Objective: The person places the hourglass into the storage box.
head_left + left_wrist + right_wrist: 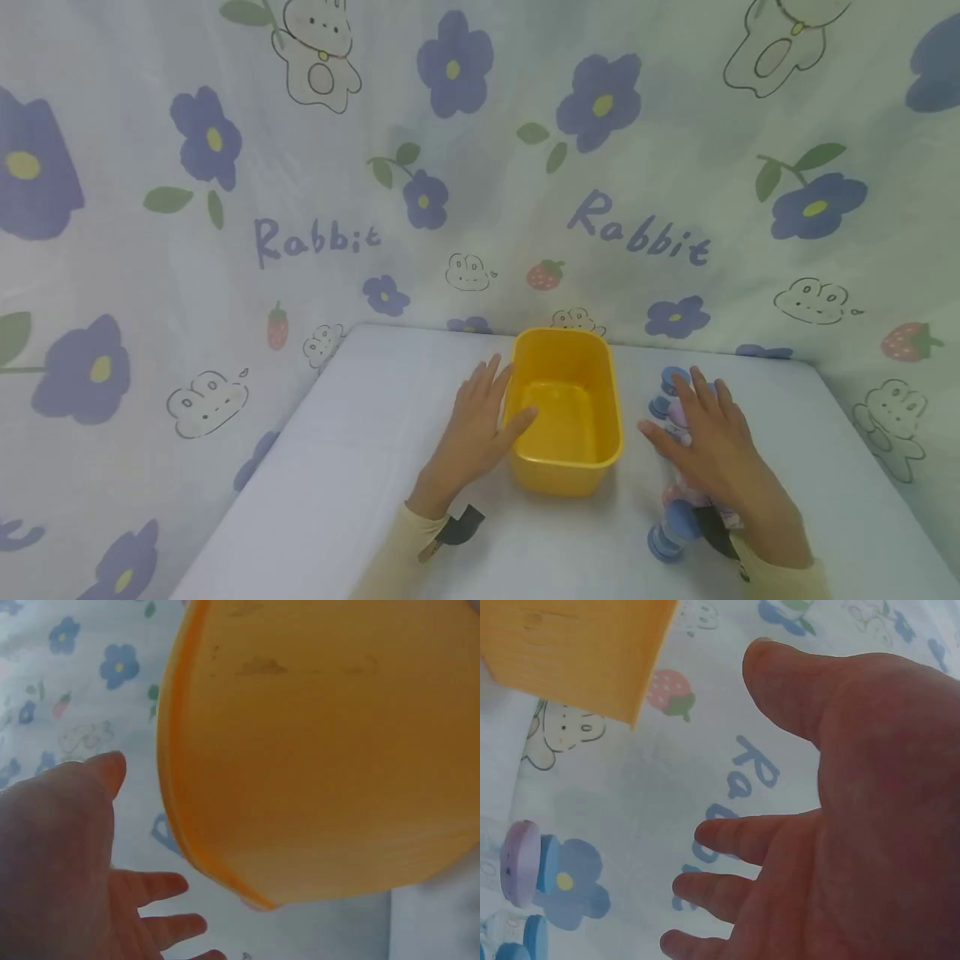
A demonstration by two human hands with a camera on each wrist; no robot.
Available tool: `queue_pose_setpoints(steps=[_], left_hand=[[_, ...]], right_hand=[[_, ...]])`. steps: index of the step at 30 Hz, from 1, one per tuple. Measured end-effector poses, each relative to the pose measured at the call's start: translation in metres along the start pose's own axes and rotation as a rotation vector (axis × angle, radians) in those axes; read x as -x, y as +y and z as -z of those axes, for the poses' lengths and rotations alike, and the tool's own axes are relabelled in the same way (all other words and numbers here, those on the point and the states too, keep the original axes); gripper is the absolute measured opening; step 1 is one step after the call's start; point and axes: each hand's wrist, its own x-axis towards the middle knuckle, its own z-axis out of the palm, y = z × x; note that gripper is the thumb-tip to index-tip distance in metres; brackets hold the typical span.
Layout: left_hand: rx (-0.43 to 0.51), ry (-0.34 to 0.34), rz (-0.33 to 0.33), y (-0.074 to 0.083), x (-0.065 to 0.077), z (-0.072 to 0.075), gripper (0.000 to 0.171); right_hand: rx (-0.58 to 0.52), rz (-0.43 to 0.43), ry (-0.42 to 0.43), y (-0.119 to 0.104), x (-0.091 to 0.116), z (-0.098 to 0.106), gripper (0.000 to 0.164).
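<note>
Yellow tub (567, 421), open-topped with rounded corners

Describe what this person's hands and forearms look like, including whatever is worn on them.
The left hand and right hand are bare, with no gloves or rings in sight. Pale yellow long sleeves reach the wrists. Beside the left cuff and the right cuff, a dark piece juts out on the thumb side.

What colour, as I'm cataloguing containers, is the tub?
The tub is yellow, seen best in the head view.
</note>
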Motion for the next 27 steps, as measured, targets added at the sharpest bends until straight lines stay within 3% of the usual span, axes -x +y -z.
queue_pose_setpoints(steps=[5, 11, 14, 20, 27], left_hand=[[0.238, -0.064, 0.108, -0.004, 0.007, -0.008, 0.094], [0.428, -0.080, 0.149, -0.010, 0.017, -0.021, 0.103], [0.471, -0.099, 0.149, -0.014, 0.019, -0.028, 0.107], [0.587, -0.151, 0.093, -0.018, 0.020, -0.038, 0.118], [0.658, -0.143, 0.070, -0.018, 0.021, -0.034, 0.119]], right_hand=[[-0.117, 0.040, 0.003, 0.008, 0.007, 0.014, 0.098], [-0.186, -0.040, -0.014, 0.012, 0.019, 0.026, 0.092], [-0.208, -0.022, 0.047, 0.020, 0.026, 0.025, 0.085], [-0.273, 0.159, 0.269, 0.043, 0.040, 0.017, 0.069], [-0.332, 0.200, 0.391, 0.063, 0.048, 0.014, 0.061]])
